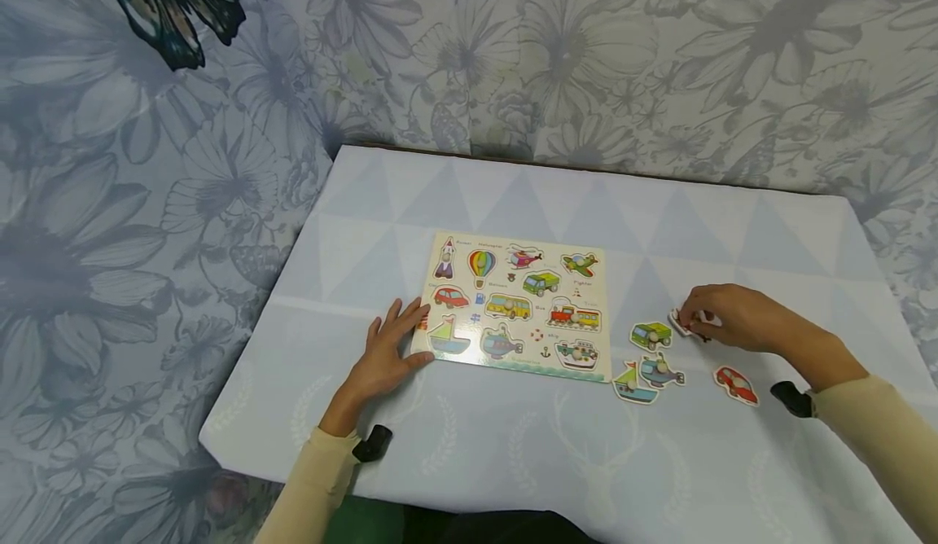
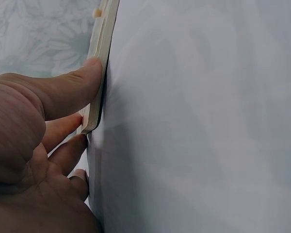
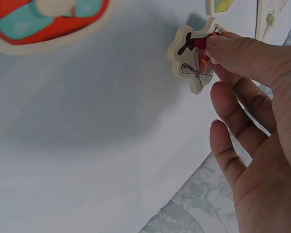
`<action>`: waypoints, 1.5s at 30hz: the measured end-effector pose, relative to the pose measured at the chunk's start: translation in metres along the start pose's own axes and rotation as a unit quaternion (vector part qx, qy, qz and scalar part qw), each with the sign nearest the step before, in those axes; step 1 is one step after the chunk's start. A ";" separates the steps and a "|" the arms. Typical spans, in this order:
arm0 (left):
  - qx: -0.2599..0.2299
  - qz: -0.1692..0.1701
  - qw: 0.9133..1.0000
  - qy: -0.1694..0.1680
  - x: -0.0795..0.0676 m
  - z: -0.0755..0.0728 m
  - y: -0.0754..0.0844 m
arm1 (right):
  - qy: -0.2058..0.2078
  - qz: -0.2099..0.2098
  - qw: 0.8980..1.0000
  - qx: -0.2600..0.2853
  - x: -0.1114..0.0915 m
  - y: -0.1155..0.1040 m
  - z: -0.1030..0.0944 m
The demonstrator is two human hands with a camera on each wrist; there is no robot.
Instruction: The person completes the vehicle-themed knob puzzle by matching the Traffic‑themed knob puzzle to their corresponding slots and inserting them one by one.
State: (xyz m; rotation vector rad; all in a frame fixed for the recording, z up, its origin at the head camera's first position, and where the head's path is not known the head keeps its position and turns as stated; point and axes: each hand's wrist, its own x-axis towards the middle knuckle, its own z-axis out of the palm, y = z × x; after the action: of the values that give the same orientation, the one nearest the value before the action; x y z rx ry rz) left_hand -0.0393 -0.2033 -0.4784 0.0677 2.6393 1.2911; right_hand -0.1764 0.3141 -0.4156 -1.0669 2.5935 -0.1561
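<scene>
In the head view, a wooden peg-puzzle board (image 1: 513, 306) printed with vehicles lies flat on the table. My left hand (image 1: 388, 353) rests at its near-left corner, fingers spread along the left side. The left wrist view shows that thumb (image 2: 80, 90) straight against the board's edge (image 2: 99, 92). To the right of the board, my right hand (image 1: 733, 316) pinches a helicopter puzzle piece (image 3: 196, 60) between thumb and forefinger, its other fingers loosely bent. The piece, with its grey tail rotor, shows best in the right wrist view, partly covered by the thumb.
Loose pieces lie right of the board: a green truck (image 1: 650, 335), a submarine (image 1: 661, 371), a sailboat (image 1: 634, 389) and, nearer the right wrist, a red car (image 1: 736, 386). A pale patterned cloth (image 1: 513, 438) covers the table. Behind stands a flower-patterned wall (image 1: 469, 55).
</scene>
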 end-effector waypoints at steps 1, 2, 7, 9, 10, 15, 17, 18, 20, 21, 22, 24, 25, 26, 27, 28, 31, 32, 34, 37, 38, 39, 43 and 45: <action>0.000 0.000 1.000 -0.001 0.000 0.000 0.000 | 0.002 -0.001 1.000 -0.002 0.002 0.000 -0.001; -0.001 0.000 1.000 -0.002 0.001 0.000 0.000 | 0.005 -0.003 1.000 -0.004 0.004 -0.001 -0.003; -0.006 0.001 1.000 -0.002 0.001 0.000 0.001 | 0.020 -0.019 1.000 -0.014 0.017 -0.005 -0.010; -0.006 0.001 1.000 -0.002 0.000 0.000 0.001 | 0.022 -0.020 0.999 -0.015 0.023 -0.006 -0.014; -0.006 0.001 1.000 -0.001 0.000 0.000 0.002 | 0.022 -0.020 0.999 -0.016 0.025 -0.007 -0.016; -0.004 0.003 1.000 0.003 -0.001 -0.001 0.002 | 0.020 -0.026 0.999 -0.013 0.040 -0.012 -0.024; -0.004 0.001 1.000 0.002 0.000 -0.001 0.002 | 0.023 -0.034 0.999 -0.015 0.046 -0.014 -0.027; -0.004 0.000 1.000 0.002 0.000 -0.001 0.002 | 0.025 -0.036 0.999 -0.016 0.050 -0.015 -0.029; -0.005 -0.002 1.000 0.002 0.000 -0.001 0.002 | 0.029 -0.046 0.998 -0.017 0.056 -0.017 -0.032; -0.004 -0.001 1.000 0.003 0.000 -0.001 0.002 | 0.030 -0.051 0.998 -0.017 0.060 -0.018 -0.033; -0.004 -0.001 1.000 0.003 0.000 0.000 0.002 | 0.032 -0.055 0.998 -0.017 0.063 -0.019 -0.034; -0.004 0.001 1.000 0.003 0.000 0.000 0.002 | 0.034 -0.065 0.997 -0.017 0.071 -0.022 -0.036; -0.004 0.001 1.000 0.004 0.000 0.000 0.002 | 0.034 -0.068 0.997 -0.017 0.075 -0.024 -0.037; -0.005 0.002 1.000 0.004 0.000 0.000 0.001 | 0.033 -0.070 0.997 -0.017 0.079 -0.026 -0.037; -0.006 0.001 1.000 0.004 0.000 0.000 0.001 | 0.033 -0.072 0.997 -0.017 0.083 -0.028 -0.038; -0.006 0.003 1.000 0.003 0.000 0.000 0.000 | 0.032 -0.073 0.997 -0.017 0.086 -0.031 -0.038; -0.007 0.001 1.000 0.002 0.000 0.000 0.001 | 0.030 -0.078 0.996 -0.017 0.098 -0.037 -0.039; -0.008 0.001 1.000 0.000 0.000 0.000 0.001 | 0.031 -0.081 0.996 -0.016 0.102 -0.039 -0.039; -0.009 -0.002 1.000 -0.002 0.000 0.000 0.001 | 0.036 -0.092 0.995 -0.016 0.109 -0.043 -0.039; -0.012 -0.005 1.000 -0.004 0.001 0.001 0.001 | 0.046 -0.111 0.993 -0.012 0.121 -0.048 -0.039; -0.013 -0.005 1.000 -0.003 0.001 0.001 0.001 | 0.049 -0.117 0.992 -0.011 0.126 -0.050 -0.038; -0.014 -0.004 1.000 -0.002 0.001 0.001 0.000 | 0.052 -0.124 0.991 -0.010 0.130 -0.052 -0.038; -0.015 -0.002 1.000 -0.001 0.000 0.001 0.000 | 0.057 -0.141 0.988 -0.005 0.145 -0.060 -0.038; -0.014 -0.002 1.000 0.000 0.000 0.001 0.000 | 0.054 -0.145 0.988 -0.004 0.152 -0.063 -0.038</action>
State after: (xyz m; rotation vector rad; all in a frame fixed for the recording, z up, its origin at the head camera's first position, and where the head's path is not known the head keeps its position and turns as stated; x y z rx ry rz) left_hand -0.0393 -0.2028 -0.4793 0.0575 2.6192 1.3248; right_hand -0.2487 0.1613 -0.4055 -1.4728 2.5193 -0.2786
